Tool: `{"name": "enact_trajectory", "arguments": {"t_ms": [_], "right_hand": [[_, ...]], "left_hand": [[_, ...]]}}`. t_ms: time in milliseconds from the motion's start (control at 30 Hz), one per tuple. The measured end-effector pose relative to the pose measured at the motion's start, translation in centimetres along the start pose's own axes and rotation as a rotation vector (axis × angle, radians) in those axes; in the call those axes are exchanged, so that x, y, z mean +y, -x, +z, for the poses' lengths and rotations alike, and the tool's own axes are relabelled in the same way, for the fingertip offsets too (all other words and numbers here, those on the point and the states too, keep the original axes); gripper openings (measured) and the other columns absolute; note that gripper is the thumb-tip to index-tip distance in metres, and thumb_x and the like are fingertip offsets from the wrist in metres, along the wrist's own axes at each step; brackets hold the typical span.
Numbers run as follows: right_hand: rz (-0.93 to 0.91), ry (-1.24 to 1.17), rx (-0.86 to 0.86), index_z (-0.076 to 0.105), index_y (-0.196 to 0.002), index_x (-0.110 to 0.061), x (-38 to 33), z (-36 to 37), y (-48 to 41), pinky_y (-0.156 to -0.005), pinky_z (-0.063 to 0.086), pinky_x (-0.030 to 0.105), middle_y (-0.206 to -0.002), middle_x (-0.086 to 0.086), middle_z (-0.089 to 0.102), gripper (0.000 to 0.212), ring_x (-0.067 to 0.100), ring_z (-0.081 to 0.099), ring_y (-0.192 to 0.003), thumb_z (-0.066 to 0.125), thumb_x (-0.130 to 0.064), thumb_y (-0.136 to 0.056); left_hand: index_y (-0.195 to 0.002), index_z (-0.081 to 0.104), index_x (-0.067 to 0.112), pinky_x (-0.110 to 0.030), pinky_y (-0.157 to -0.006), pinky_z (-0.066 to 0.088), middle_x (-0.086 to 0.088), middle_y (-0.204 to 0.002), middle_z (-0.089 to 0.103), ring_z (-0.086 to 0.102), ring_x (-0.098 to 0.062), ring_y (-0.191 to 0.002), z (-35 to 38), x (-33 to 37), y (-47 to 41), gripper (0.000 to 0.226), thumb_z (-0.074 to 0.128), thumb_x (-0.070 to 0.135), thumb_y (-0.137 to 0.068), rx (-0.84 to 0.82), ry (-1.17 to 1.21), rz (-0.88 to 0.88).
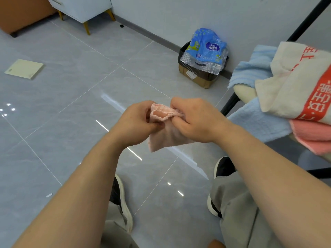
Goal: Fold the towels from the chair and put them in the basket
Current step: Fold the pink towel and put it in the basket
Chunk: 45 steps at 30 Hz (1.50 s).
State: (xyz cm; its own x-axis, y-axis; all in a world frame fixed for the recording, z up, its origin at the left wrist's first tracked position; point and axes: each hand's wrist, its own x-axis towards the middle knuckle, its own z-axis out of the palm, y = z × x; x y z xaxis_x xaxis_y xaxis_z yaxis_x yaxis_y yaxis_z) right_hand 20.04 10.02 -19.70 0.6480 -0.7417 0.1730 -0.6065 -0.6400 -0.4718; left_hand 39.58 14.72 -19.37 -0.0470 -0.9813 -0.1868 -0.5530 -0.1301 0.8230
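Observation:
A small pale pink towel [165, 135] hangs bunched between both hands above the grey floor. My left hand [138, 121] pinches its left top edge. My right hand [195, 119] grips its right top edge, fingers curled round the cloth. At the right stands the chair [245, 91] with a black frame and cream seat. On it lie a light blue towel [252, 67], a white towel with a red printed band [297, 83], a second blue towel [258, 122] and a pink towel [311, 136]. No basket is in view.
A cardboard box [197, 77] holding a blue plastic pack [206, 49] stands by the wall. A flat cream board [24, 68] lies on the floor at left. A white cabinet on gold legs [84, 9] stands at the back. My feet and knees are below the hands.

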Motion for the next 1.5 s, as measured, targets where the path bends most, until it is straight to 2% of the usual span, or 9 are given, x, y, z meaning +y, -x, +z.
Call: {"name": "enact_trajectory", "arguments": {"t_ms": [133, 300, 467, 567, 700, 867, 1100, 1333, 1500], "right_hand": [[-0.039, 0.095, 0.099, 0.047, -0.091, -0.019, 0.3, 0.0, 0.0, -0.054, 0.038, 0.038, -0.065, -0.011, 0.042, 0.016, 0.03, 0.046, -0.06, 0.041, -0.033, -0.088], [-0.143, 0.168, 0.217, 0.053, -0.094, -0.016, 0.1, -0.1, 0.0, -0.046, 0.039, 0.035, -0.062, -0.001, 0.055, 0.019, 0.034, 0.05, -0.054, 0.046, -0.033, -0.091], [-0.15, 0.201, 0.206, 0.061, -0.107, -0.014, 0.2, 0.2, -0.1, -0.047, 0.045, 0.039, -0.07, 0.001, 0.066, 0.034, 0.038, 0.059, -0.059, 0.046, -0.043, -0.097], [-0.158, 0.2, 0.236, 0.062, -0.106, -0.014, 0.1, 0.2, -0.1, -0.046, 0.043, 0.035, -0.07, 0.001, 0.065, 0.039, 0.036, 0.059, -0.058, 0.042, -0.047, -0.098], [-0.147, 0.159, 0.241, 0.058, -0.109, -0.019, -0.1, 0.2, 0.1, -0.048, 0.04, 0.034, -0.073, -0.001, 0.066, 0.036, 0.034, 0.06, -0.061, 0.041, -0.049, -0.099], [-0.132, 0.152, 0.255, 0.041, -0.107, -0.029, 0.2, 0.0, 0.2, -0.049, 0.035, 0.031, -0.07, 0.0, 0.063, 0.023, 0.034, 0.058, -0.06, 0.04, -0.05, -0.099], [-0.179, 0.155, 0.277, 0.043, -0.108, -0.027, -0.1, 0.1, 0.5, -0.05, 0.031, 0.029, -0.073, 0.001, 0.066, 0.025, 0.034, 0.062, -0.062, 0.041, -0.051, -0.099], [-0.09, 0.141, 0.289, 0.042, -0.109, -0.028, 0.6, -0.6, 0.6, -0.052, 0.032, 0.029, -0.074, 0.0, 0.067, 0.023, 0.033, 0.063, -0.064, 0.045, -0.048, -0.098], [0.123, -0.047, 0.119, 0.047, -0.113, -0.029, 1.0, -1.9, 0.8, -0.064, 0.048, 0.044, -0.088, 0.007, 0.069, 0.023, 0.037, 0.063, -0.081, 0.045, -0.05, -0.102]], "left_hand": [[-0.11, 0.069, 0.01, -0.024, -0.083, 0.055, -0.002, -0.102, 0.076, 0.071, -0.014, -0.098, -1.0, -0.5, 0.0, 0.023, 0.064, -0.002, -0.091, -0.089, 0.292, -0.02], [-0.107, 0.074, 0.008, -0.039, -0.098, 0.05, -0.017, -0.112, 0.071, 0.066, -0.028, -0.106, -2.1, -1.3, -0.3, 0.027, 0.052, 0.022, -0.098, -0.022, 0.575, -0.061], [-0.112, 0.072, 0.006, -0.042, -0.101, 0.048, -0.012, -0.111, 0.074, 0.068, -0.027, -0.11, -2.5, -2.3, -0.3, 0.037, 0.055, -0.009, -0.084, -0.089, 0.373, -0.137], [-0.107, 0.074, 0.009, -0.045, -0.093, 0.052, -0.012, -0.103, 0.075, 0.07, -0.027, -0.098, -2.3, -2.8, -0.2, 0.04, 0.054, -0.013, -0.08, -0.094, 0.283, -0.244], [-0.096, 0.074, 0.011, -0.037, -0.08, 0.06, -0.013, -0.092, 0.074, 0.07, -0.021, -0.084, -2.1, -3.0, 0.0, 0.025, 0.065, 0.003, -0.074, -0.188, 0.215, -0.33], [-0.079, 0.069, 0.013, -0.034, -0.066, 0.05, -0.002, -0.067, 0.07, 0.067, -0.018, -0.063, -1.6, -2.7, 0.0, 0.01, 0.063, 0.011, -0.087, -0.126, 0.156, -0.368], [-0.105, 0.07, 0.009, -0.031, -0.062, 0.061, -0.007, -0.103, 0.072, 0.076, -0.028, -0.073, -1.0, -2.9, -0.1, 0.017, 0.065, 0.008, -0.088, -0.142, 0.22, -0.519], [-0.097, 0.073, 0.015, -0.018, -0.044, 0.048, 0.001, -0.076, 0.074, 0.072, -0.013, -0.063, -2.0, -2.8, 0.1, 0.032, 0.047, -0.003, -0.09, -0.12, 0.245, -0.559], [-0.087, 0.071, 0.015, -0.013, -0.034, 0.028, 0.0, -0.064, 0.057, 0.045, -0.007, -0.039, -2.6, -3.7, -0.6, 0.042, 0.033, -0.004, -0.088, 0.096, 0.612, -0.763]]}}
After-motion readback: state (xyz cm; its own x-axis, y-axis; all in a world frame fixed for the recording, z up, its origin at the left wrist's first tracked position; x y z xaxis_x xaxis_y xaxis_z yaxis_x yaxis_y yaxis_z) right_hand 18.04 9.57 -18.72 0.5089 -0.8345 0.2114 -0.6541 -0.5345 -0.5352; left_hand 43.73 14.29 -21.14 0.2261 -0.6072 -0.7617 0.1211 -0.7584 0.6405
